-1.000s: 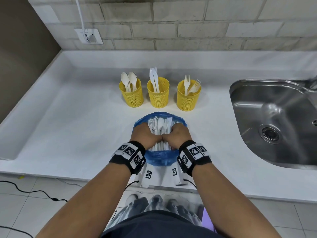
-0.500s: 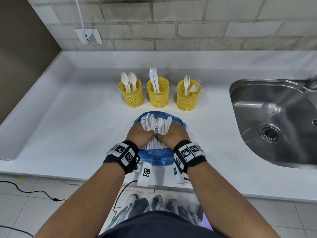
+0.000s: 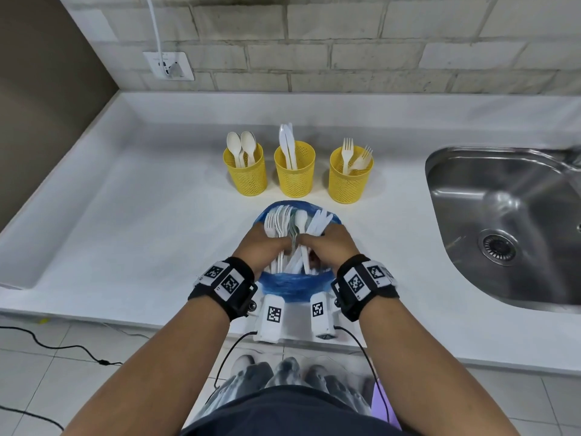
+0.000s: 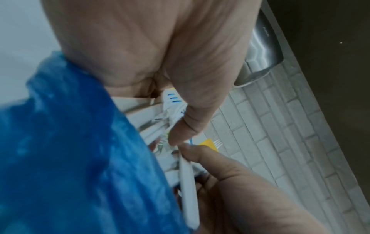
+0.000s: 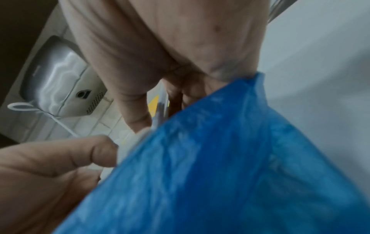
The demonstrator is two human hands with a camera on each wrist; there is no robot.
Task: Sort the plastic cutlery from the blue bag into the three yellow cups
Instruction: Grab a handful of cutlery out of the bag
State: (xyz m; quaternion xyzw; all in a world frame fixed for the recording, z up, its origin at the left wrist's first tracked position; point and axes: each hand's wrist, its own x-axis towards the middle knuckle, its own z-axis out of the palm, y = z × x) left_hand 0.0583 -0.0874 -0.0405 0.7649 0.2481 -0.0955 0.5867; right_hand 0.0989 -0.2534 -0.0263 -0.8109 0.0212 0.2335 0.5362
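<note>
- Both hands are down in the blue bag (image 3: pixel 295 286), which sits on the white surface (image 3: pixel 125 247) near its front edge, right in front of the person.
- Left hand (image 3: pixel 262 251) has its fingers curled round a fat bunch of white plastic cutlery (image 3: pixel 284 223); fork heads and a spoon bowl fan out past the knuckles toward the cups.
- Right hand (image 3: pixel 330 248) is curled on the same bundle from the other side. The two hands are touching, knuckles together over the bag's mouth.
- From the left wrist view, the thumb (image 4: pixel 186 131) presses on the white handles, with blue plastic bunched along the palm. It's blurry, so I can't tell which piece is which in there.
- The right wrist view is mostly blue bag (image 5: pixel 220 166), with fingers wrapped round something white. Also blurry.
- Three yellow mesh cups stand in a row just behind the bag, not touching it: spoon cup (image 3: pixel 246 176) on the left with two spoons, knife cup (image 3: pixel 295 176) in the middle, fork cup (image 3: pixel 349 180) on the right with forks.
- A steel sink (image 3: pixel 503 221) is off to the right, well apart from the cups.
- A wall socket (image 3: pixel 169 66) with a white cable is on the brick wall behind.
</note>
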